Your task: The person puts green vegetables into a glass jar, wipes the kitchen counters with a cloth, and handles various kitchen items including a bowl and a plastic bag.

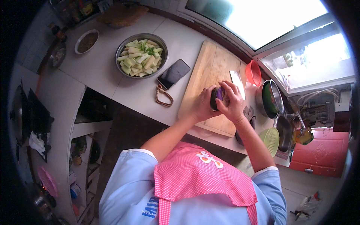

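A dark jar with a purple lid (pixel 220 93) is held between both hands above a wooden cutting board (pixel 201 74). My left hand (pixel 206 104) wraps around the jar's dark body. My right hand (pixel 232 101) grips the lid end, with thumb and fingers spread around it. Just beyond my right hand, a cleaver-like knife (pixel 237 81) lies at the board's right side, its handle hidden. What is in the jar cannot be made out.
A metal bowl of cut pale green vegetable pieces (pixel 140 59) stands left of a smartphone (pixel 175 73) with a brown strap. To the right are a red plastic basket (pixel 253 73), metal bowls (pixel 267 98), a green colander (pixel 270 140) and a sink (pixel 285 135). A white bowl (pixel 86 41) sits farther left.
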{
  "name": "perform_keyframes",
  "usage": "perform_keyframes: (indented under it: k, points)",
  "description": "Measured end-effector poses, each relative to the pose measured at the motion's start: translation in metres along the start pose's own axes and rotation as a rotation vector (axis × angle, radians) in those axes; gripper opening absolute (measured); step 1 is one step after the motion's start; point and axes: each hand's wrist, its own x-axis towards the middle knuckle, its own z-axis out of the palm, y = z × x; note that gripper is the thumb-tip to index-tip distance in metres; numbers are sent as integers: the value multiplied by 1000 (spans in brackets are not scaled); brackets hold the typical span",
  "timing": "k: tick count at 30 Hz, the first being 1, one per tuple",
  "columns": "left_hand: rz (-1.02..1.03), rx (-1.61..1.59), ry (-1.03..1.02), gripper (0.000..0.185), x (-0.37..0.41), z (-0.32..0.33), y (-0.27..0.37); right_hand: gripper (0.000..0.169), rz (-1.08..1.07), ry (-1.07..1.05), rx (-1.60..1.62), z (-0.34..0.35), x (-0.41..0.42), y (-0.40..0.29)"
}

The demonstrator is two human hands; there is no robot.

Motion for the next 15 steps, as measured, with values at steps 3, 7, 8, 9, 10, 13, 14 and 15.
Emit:
perform_keyframes:
  k: [3, 7, 8, 9, 10, 13, 14, 15]
  points:
    - [3, 26, 31, 88, -1, 2, 0, 49, 124, 144, -64, 12, -3, -14]
    - [-100, 32, -7, 90, 1, -1, 7, 47, 237, 200, -127, 18, -4, -21]
    - [-87, 34, -8, 89, 1, 0, 7, 47, 233, 186, -116, 16, -5, -21]
    - [-69, 40, -9, 89, 2, 0, 5, 47, 227, 176, -103, 14, -4, -19]
    - [-30, 24, 27, 86, 2, 1, 2, 54, 173, 102, -107, 11, -5, -10]
    - [32, 76, 20, 84, 6, 3, -4, 65, 63, -89, -25, -10, -3, 2]
    - [45, 72, -19, 82, 7, 0, -5, 73, -7, -96, -11, -12, -3, 10]
    - [19, 39, -14, 83, 8, -1, -4, 72, -18, -93, 4, -14, 0, 8]
